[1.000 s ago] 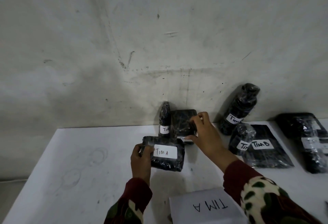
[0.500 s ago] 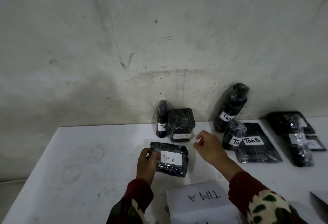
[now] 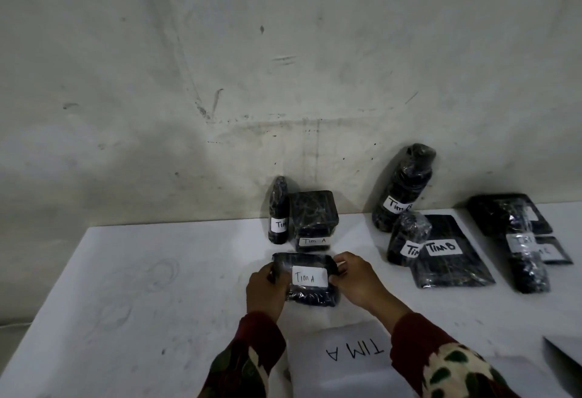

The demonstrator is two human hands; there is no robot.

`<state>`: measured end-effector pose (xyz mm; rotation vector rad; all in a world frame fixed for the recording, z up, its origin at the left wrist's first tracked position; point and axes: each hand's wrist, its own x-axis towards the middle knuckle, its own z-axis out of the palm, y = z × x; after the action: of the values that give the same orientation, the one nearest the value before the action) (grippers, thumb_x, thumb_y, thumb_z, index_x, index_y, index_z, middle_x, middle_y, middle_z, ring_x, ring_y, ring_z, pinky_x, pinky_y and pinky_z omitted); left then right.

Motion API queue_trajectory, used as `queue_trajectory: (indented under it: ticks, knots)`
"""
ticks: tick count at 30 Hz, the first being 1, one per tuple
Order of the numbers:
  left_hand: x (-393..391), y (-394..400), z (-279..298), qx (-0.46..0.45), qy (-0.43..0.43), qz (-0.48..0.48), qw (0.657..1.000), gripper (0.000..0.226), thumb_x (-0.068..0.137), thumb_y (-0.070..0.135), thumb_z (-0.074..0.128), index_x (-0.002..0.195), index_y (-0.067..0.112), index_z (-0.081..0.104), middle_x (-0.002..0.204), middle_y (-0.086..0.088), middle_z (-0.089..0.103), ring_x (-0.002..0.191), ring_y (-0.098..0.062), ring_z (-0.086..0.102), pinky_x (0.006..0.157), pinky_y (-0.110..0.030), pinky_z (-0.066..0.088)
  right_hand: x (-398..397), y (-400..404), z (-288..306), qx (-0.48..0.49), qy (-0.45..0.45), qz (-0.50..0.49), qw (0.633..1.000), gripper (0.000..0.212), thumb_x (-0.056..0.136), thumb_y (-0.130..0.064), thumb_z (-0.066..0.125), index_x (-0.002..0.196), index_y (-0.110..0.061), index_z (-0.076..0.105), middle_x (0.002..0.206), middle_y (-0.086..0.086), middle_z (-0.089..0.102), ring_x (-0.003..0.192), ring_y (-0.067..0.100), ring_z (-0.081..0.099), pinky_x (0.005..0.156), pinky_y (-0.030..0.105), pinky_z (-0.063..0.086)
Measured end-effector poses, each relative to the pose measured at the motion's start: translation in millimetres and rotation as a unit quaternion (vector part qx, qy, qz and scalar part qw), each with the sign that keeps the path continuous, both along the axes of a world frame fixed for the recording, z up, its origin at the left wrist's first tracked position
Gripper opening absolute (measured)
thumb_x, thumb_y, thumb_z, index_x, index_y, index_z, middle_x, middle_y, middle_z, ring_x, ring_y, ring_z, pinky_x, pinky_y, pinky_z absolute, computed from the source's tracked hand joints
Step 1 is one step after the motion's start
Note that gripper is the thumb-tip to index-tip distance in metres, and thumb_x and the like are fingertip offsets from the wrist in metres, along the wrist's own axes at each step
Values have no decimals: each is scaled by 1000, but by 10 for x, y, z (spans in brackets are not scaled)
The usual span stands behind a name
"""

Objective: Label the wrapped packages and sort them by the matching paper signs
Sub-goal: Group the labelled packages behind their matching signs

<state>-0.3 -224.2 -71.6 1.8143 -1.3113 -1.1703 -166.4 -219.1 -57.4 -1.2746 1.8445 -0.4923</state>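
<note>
Flat black plastic-wrapped package with white "Tim A" label gripped at both ends: left hand curled round left end, right hand pinching right end. Just beyond white paper sign reading "TIM A" at near edge of white tabletop. Behind, by far edge: slim black wrapped bottle touching square black wrapped box.
</note>
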Motion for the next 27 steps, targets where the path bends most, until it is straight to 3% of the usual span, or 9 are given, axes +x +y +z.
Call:
queue_trajectory:
  ticks: [2, 4, 7, 11, 14, 18, 21, 27]
  knots:
    - [16, -32, 7, -5, -29, 13, 999, 15, 88, 28, 57, 97, 17, 62, 79, 6, 60, 76, -11, 55, 62, -13, 37, 4, -8, -35, -4, 3, -4, 1000, 36, 83, -6, 60, 118, -8, 54, 111, 10, 63, 85, 11, 53, 55, 5, 39]
    - [40, -52, 7, -1, -40, 15, 999, 27, 86, 26, 61, 109, 12, 60, 92, -2, 63, 85, -17, 58, 76, -20, 40, 3, -16, -37, -13, -4, -7, 1000, 34, 83, -6, 60, 116, -8, 55, 112, 10, 63, 84, 10, 54, 57, 6, 41]
    - [48, -30, 35, -7, -85, 9, 996, 33, 85, 25, 62, 114, 9, 60, 113, -12, 54, 100, -25, 57, 87, -27, 41, -27, 1, 1, -26, -2, -20, 999, 36, 83, -8, 62, 118, -9, 55, 119, 10, 58, 99, 19, 57, 77, 17, 41]
    - [32, 81, 148, -30, -65, 23, 997, 19, 86, 24, 61, 100, 11, 61, 101, -9, 54, 90, -23, 58, 77, -25, 41, -111, 144, 101, -29, 21, -28, 999, 36, 84, -14, 62, 119, -8, 54, 112, 9, 57, 92, 18, 53, 79, 23, 40]
    - [53, 256, 200, -42, -69, 12, 997, 11, 85, 23, 60, 91, 14, 60, 96, -8, 58, 80, -17, 53, 73, -22, 36, -176, 391, 184, -21, 61, -26, 998, 37, 86, -25, 62, 119, -12, 53, 118, 9, 58, 104, 21, 56, 81, 22, 38]
    - [95, 533, 214, -30, -115, -4, 993, 15, 85, 28, 59, 95, 17, 59, 96, -3, 58, 80, -14, 51, 72, -23, 34, -227, 782, 259, 24, 71, -24, 997, 48, 86, -44, 57, 123, -15, 50, 126, 8, 52, 110, 21, 53, 82, 24, 37]
    - [122, 687, 226, -20, -119, -12, 993, 19, 85, 28, 58, 100, 16, 59, 97, -3, 58, 82, -14, 50, 74, -23, 34, -224, 1039, 263, 72, 44, -2, 996, 67, 78, -56, 61, 130, -15, 45, 137, 7, 46, 120, 21, 49, 85, 24, 36]
    - [144, 889, 286, -8, -118, -40, 992, 22, 85, 29, 58, 103, 16, 59, 102, -3, 59, 88, -18, 56, 78, -25, 39, -158, 1347, 304, 96, 23, 21, 995, 91, 64, -53, 76, 138, -16, 37, 144, 4, 38, 128, 20, 43, 96, 25, 37]
